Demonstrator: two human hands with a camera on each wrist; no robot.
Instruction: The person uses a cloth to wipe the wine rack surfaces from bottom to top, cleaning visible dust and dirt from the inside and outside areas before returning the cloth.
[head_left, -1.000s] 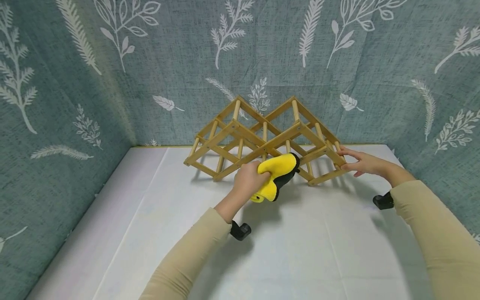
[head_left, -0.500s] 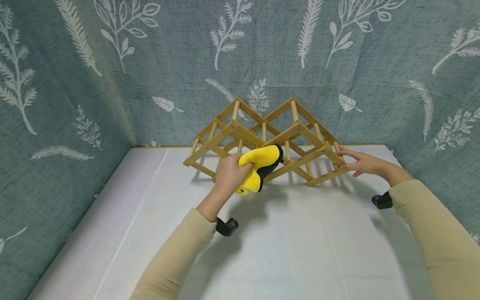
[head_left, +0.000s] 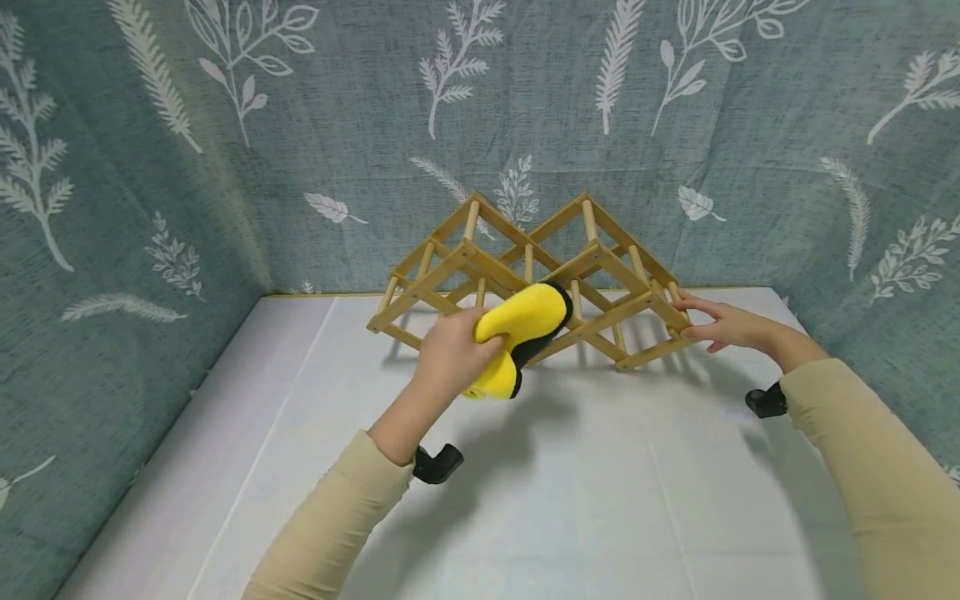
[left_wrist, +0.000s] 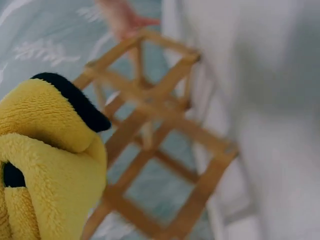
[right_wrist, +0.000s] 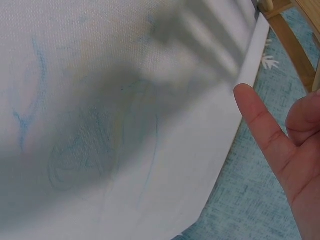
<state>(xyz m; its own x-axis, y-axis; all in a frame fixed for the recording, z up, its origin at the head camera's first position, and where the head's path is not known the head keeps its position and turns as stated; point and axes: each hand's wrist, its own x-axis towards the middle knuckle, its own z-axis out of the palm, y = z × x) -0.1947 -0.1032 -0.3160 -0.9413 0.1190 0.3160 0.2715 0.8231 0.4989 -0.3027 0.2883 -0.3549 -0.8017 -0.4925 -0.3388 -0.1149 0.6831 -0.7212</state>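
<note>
My left hand grips a bunched yellow plush cloth with black edging. It holds the cloth in front of the lower middle of a wooden folding wine rack; whether they touch I cannot tell. In the left wrist view the cloth fills the left side, and the rack is blurred behind it. My right hand holds the rack's right end by its corner. Seen from the right wrist, one finger of that hand sticks out straight, while the rack shows only at the upper right.
The rack stands at the back of a white-covered table. Leaf-patterned teal fabric hangs behind and at both sides. A black wrist camera mount sits beneath the left wrist, another mount near the right.
My left hand has moved left along the rack's front with the cloth, mostly in the first half second. The right hand and the rack have stayed put.
</note>
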